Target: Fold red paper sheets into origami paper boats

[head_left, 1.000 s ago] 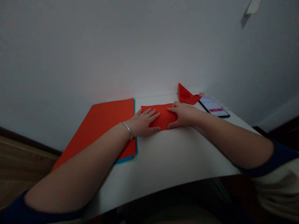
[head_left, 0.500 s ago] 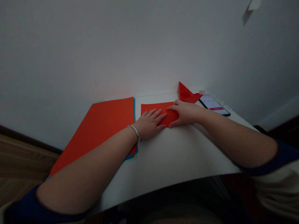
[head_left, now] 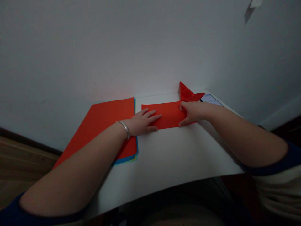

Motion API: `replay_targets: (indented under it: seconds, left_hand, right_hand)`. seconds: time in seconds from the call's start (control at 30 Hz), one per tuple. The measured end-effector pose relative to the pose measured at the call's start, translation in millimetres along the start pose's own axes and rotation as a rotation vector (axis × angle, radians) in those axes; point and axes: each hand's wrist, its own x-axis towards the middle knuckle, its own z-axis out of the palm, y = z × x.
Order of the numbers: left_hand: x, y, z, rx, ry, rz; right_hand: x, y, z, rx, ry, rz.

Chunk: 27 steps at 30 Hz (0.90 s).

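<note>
With left hand (head_left: 141, 123) flat, fingers apart, on paper (head_left: 169, 115) at frame centre; with right hand (head_left: 193, 111) on its right end, thumb apart from fingers — cannot tell whether gripping. Left of centre, stack (head_left: 110, 116); above right hand, folded shape (head_left: 186, 94).

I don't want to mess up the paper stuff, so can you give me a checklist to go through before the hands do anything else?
1. Left hand on the red paper: ok, its fingers are spread over the left end.
2. Right hand on the red paper: ok, it is at the right end, thumb by the near edge.
3. Red paper's edges lined up: cannot tell, both hands cover its ends.
4. Stack of paper out from under the left wrist: not ok, the wrist is over it.
5. Phone fully in sight: not ok, the right hand and arm hide part.
6. Folded red shape apart from the red paper: cannot tell, the right hand blocks the view.
</note>
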Motion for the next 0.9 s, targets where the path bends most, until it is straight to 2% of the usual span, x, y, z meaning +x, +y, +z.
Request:
replay_targets:
  seconds: [0.13, 0.2, 0.27, 0.4, 0.6, 0.77, 0.9]
  left_hand:
    - [-1, -12, -1.2, 0.040, 0.010, 0.008]
    - [-1, -18, -1.9, 0.052, 0.014, 0.023]
    - [-1, -25, -2.2, 0.041, 0.005, 0.035]
    - [-2, -40, -2.2, -0.053, -0.013, 0.090]
    - [-7, -58, -2.4, -0.159, -0.081, 0.161]
    - [-9, -62, -2.8, -0.146, -0.070, 0.182]
    - [-9, -50, -4.0, -0.114, -0.044, 0.101]
  right_hand:
    - [0, 9, 1, -0.019, -0.053, -0.017]
    - [2, 15, 2, -0.002, -0.034, -0.041]
    - [4, 20, 2, -0.018, -0.106, -0.003]
    - [6, 25, 2, -0.027, -0.198, 0.050]
    - [8, 35, 5, -0.005, -0.234, 0.021]
    - [6, 42, 5, 0.072, -0.255, 0.035]
    - [3, 45, 5, 0.191, -0.322, 0.052]
